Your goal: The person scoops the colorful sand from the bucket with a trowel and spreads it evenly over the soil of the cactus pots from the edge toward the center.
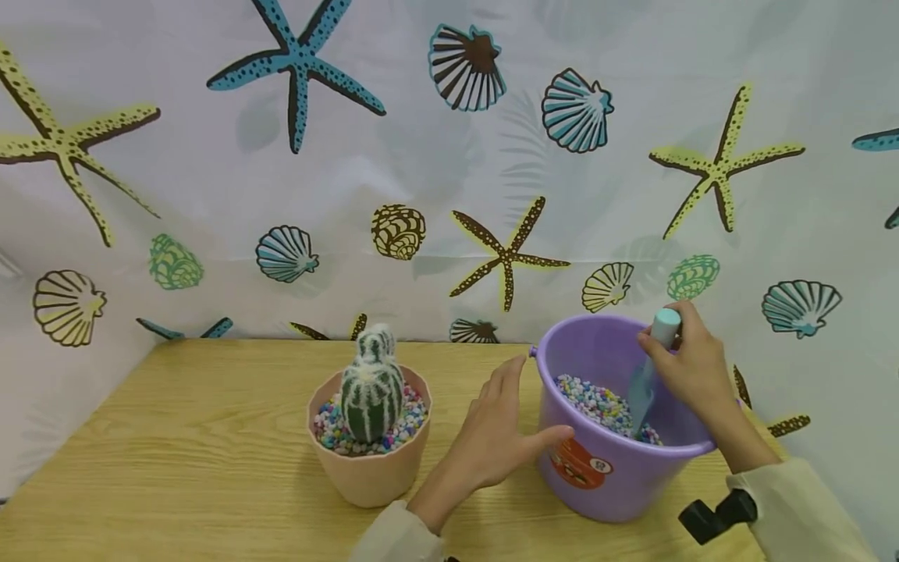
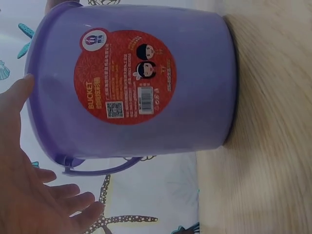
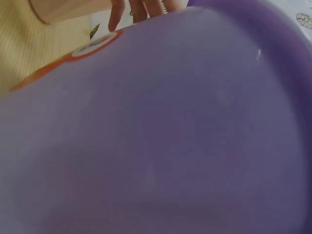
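A purple bucket (image 1: 618,480) with a red label stands on the right of the table. Colourful pebbles (image 1: 597,404) lie inside it. My right hand (image 1: 691,367) reaches over the rim and grips the handle of a light-blue trowel (image 1: 642,394), its blade down among the pebbles. Left of the bucket, my left hand (image 1: 488,441) is spread with fingers extended. Its thumb is close to the bucket's side; whether it touches I cannot tell. The left wrist view shows the left hand (image 2: 29,185) at the bucket's rim. In the right wrist view the bucket (image 3: 161,131) hides the right hand.
A pink pot (image 1: 372,476) with a fuzzy green-and-white cactus (image 1: 372,390) set in coloured pebbles stands left of the left hand. The wooden table (image 1: 175,453) meets a white cloth (image 1: 435,172) printed with starfish and shells behind.
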The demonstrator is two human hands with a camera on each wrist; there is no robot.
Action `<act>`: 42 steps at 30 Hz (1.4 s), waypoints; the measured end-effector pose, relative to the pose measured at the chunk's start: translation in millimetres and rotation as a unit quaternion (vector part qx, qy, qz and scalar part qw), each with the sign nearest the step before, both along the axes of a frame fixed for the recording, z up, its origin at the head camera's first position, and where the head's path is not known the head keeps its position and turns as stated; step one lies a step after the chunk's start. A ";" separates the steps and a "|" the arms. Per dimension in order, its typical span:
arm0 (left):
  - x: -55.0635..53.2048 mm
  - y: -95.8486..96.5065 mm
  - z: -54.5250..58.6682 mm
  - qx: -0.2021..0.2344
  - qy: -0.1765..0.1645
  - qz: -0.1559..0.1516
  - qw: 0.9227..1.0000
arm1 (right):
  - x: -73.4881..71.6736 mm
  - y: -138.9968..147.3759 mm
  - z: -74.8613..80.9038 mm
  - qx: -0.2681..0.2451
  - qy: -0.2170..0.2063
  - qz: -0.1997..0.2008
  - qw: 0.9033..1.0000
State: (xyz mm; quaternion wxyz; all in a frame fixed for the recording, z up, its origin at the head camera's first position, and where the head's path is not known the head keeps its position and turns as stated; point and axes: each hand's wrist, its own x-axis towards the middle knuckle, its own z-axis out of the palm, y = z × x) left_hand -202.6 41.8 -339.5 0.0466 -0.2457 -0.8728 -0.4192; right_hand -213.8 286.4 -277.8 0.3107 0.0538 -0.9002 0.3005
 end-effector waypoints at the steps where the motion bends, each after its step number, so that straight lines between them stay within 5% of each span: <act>1: -1.0 1.7 1.0 0.000 0.001 -0.004 1.000 | 0.1 -0.4 0.1 0.005 -0.009 -0.004 1.000; 6: -4.6 9.4 7.9 -0.010 0.002 -0.020 1.000 | 2.2 -2.7 1.1 0.011 -0.067 -0.048 0.997; 11: -3.1 13.7 9.5 -0.007 -0.021 -0.032 0.999 | 2.8 -6.4 2.8 0.012 -0.076 -0.072 0.994; 14: -1.9 14.7 8.3 -0.008 -0.025 -0.024 0.999 | -0.3 -10.7 4.5 0.003 -0.063 -0.044 0.997; 18: -1.8 15.9 9.1 -0.003 -0.029 -0.024 0.999 | -5.3 -15.6 7.9 -0.077 -0.050 0.029 0.995; 22: -1.3 17.4 9.7 0.003 -0.038 -0.034 0.999 | -6.0 -14.8 8.5 -0.201 -0.059 0.116 0.971; 25: -0.4 17.3 8.1 0.007 -0.045 -0.031 0.999 | -5.4 -13.2 6.9 -0.242 -0.051 0.121 0.961; 29: -0.2 17.8 6.9 0.018 -0.044 -0.029 0.998 | -4.8 -14.0 6.6 -0.155 -0.013 0.009 0.988; 32: 0.3 18.5 6.7 0.026 -0.042 -0.031 0.998 | -5.2 -13.7 6.6 -0.052 -0.006 -0.057 0.997; 37: 0.4 18.9 5.7 0.032 -0.035 -0.029 0.998 | -9.9 -13.2 6.3 0.033 -0.043 -0.001 0.999; 42: -0.3 19.6 6.0 0.016 -0.032 -0.021 0.999 | -12.6 -15.4 6.2 -0.018 -0.058 0.067 0.996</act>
